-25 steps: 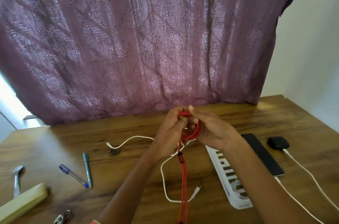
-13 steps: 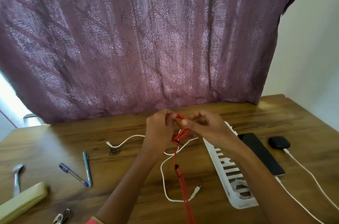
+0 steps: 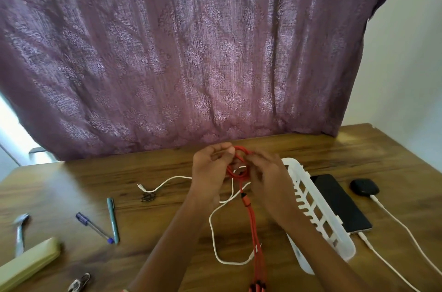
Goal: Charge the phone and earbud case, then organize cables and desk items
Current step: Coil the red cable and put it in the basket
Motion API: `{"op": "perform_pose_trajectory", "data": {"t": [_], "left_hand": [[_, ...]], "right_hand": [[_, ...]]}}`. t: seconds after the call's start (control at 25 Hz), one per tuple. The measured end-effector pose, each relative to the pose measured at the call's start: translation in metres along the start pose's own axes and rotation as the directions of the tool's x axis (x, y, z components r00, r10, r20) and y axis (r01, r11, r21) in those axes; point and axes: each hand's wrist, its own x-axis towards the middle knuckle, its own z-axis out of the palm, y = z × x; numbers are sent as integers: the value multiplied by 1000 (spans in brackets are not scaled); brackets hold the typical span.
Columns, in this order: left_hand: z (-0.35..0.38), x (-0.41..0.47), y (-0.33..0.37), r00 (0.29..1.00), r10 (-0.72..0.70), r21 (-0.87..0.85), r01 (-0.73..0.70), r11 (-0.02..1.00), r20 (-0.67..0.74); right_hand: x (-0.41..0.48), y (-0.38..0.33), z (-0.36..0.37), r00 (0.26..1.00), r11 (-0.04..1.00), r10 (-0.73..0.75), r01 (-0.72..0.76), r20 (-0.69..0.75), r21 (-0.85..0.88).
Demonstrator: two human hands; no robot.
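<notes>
Above the middle of the wooden desk (image 3: pixel 311 148), my left hand (image 3: pixel 210 169) and my right hand (image 3: pixel 265 172) both grip a coiled red cable (image 3: pixel 239 172). Its loose end (image 3: pixel 253 232) hangs down toward the front edge. A loose white cable (image 3: pixel 215 239) lies on the desk under my hands. To the right, the black phone (image 3: pixel 339 203) lies flat with a white charging cable (image 3: pixel 378 255) plugged in. The black earbud case (image 3: pixel 364 187) sits beyond it, with another white cable (image 3: pixel 406 232) plugged in.
A white slotted tray (image 3: pixel 318 222) lies between my right arm and the phone. At the left lie two pens (image 3: pixel 112 220), a spoon (image 3: pixel 20 232), a yellowish case (image 3: pixel 26 263), a small clip (image 3: pixel 79 282) and a small dark metal item (image 3: pixel 148 197). A purple curtain (image 3: pixel 191 52) hangs behind the desk.
My hands have kept turning the red cable into a loop and shifted slightly left. More of the white tray shows beside my right arm. Everything else stays in place.
</notes>
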Motion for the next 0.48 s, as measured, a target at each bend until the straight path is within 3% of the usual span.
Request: {"op": "perform_pose_trajectory", "data": {"t": [0.16,0.28,0.4,0.44,0.48], "left_hand": [[0,-2,-3,988,142,95,-136,986,-57],[-5,0,-8,972,231,200,-234,951,42],[-10,2,-11,930,332,340,-367,866,159],[-10,2,-12,902,380,396,-431,811,202],[-9,2,-13,858,452,455,-513,728,245]], "right_hand": [[3,-9,-6,937,891,274,-332,217,310],[15,-8,-19,875,807,358,-466,327,363],[26,-9,-31,734,456,433,-679,523,575],[29,-9,-34,703,392,439,-711,560,584],[32,-8,-36,687,403,443,-726,576,557]]}}
